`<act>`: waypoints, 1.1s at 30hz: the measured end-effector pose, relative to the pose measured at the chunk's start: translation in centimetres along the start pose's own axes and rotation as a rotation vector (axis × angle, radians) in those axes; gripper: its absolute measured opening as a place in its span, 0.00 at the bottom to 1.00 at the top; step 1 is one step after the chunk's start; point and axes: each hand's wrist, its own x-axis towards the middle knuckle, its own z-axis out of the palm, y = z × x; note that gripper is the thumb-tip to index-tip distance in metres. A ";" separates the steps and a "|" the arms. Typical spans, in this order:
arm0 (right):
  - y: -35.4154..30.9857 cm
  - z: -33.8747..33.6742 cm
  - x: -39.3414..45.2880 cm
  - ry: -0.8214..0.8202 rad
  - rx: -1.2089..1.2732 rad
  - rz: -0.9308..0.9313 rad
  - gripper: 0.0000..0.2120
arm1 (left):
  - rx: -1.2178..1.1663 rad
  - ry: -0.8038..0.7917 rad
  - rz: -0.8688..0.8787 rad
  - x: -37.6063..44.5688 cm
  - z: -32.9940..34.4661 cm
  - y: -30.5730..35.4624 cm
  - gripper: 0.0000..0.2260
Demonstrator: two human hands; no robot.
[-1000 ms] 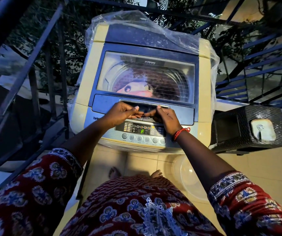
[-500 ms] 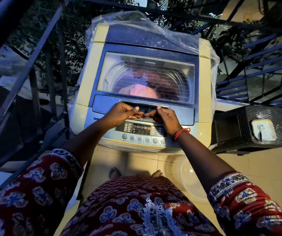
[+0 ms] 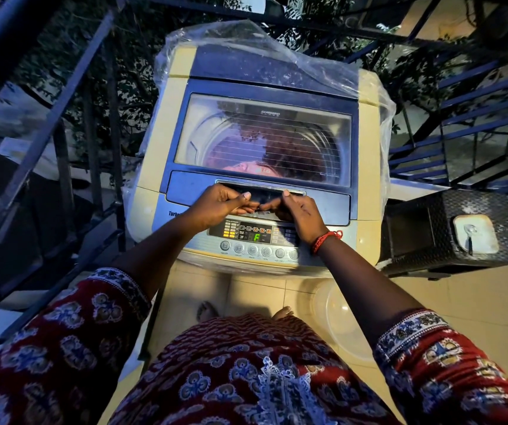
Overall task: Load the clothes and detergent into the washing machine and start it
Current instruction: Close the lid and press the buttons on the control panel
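Both hands on washing machine (image 3: 265, 154) lid handle (image 3: 260, 194).
L hand (image 3: 216, 207) & R hand (image 3: 300, 213) fingers curled at recess; lid shut, clothes (image 3: 265, 148) inside.

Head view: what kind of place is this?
Probably an outdoor home balcony or stair landing: metal railing, foliage behind it, tiled floor, and a plastic-draped washing machine.

Head view, looking down, near washer (image 3: 265, 167)

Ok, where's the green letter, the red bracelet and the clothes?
green letter (image 3: 256, 237), head view, middle of the lit F on the display.
red bracelet (image 3: 323, 239), head view, threads around the right wrist.
clothes (image 3: 280, 148), head view, dark red fabric behind the lid window.
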 end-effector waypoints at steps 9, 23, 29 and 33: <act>0.1 0.0 0.1 0.004 0.001 0.003 0.22 | -0.015 0.010 -0.025 -0.1 0.0 0.2 0.15; 0.2 0.0 0.2 -0.005 0.003 0.002 0.22 | -0.074 0.006 -0.028 -0.1 0.3 0.7 0.11; 0.3 0.0 0.3 -0.008 -0.015 -0.010 0.22 | -0.040 0.002 -0.033 0.0 0.1 0.4 0.13; 0.2 0.0 0.2 -0.002 -0.033 -0.014 0.22 | -0.036 -0.003 -0.031 -0.1 0.1 0.5 0.14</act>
